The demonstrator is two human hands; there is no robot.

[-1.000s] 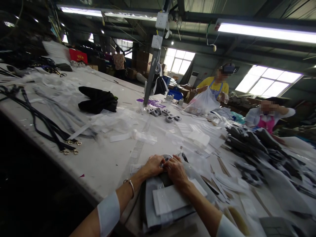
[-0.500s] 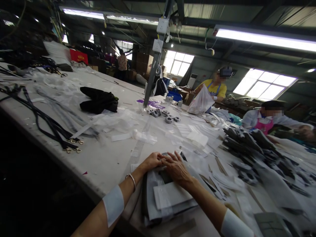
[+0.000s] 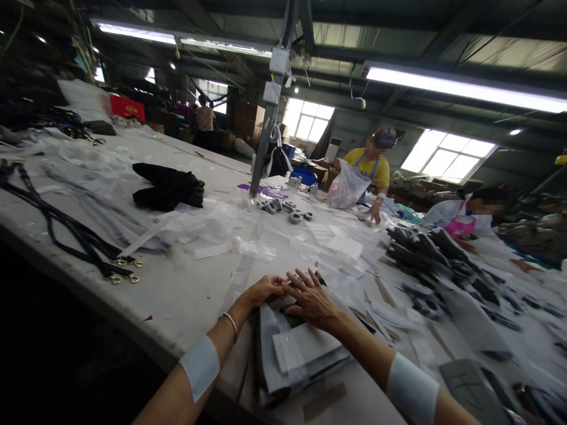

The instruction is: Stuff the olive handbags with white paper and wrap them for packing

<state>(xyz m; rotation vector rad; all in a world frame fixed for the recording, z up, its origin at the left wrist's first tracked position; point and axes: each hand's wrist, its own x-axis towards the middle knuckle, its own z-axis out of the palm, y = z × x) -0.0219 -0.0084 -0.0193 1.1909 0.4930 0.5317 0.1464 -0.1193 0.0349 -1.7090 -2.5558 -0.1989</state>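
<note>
In front of me lies a dark, flat item with grey padding and clear plastic wrap (image 3: 270, 354). A white folded pad (image 3: 305, 345) rests on top of it. At its far edge my left hand (image 3: 267, 289) has its fingertips pinched together; whatever they grip is too small or hidden to make out. My right hand (image 3: 312, 300) is beside it over the item, palm down with fingers spread. Its fingertips come close to the left fingertips, and I cannot tell whether they touch.
Black straps with metal clips (image 3: 95, 257) and a black cloth bundle (image 3: 168, 186) lie left. Tape rolls (image 3: 295, 215) sit by a metal post (image 3: 263, 141). Dark padded pieces (image 3: 425, 254) are heaped right. Two co-workers stand across the table; one holds a plastic bag (image 3: 348, 184).
My right fingers have spread and lifted slightly, while the left hand stays pinched. The view has swung a little right. The co-worker in yellow now has a hand lowered to the table.
</note>
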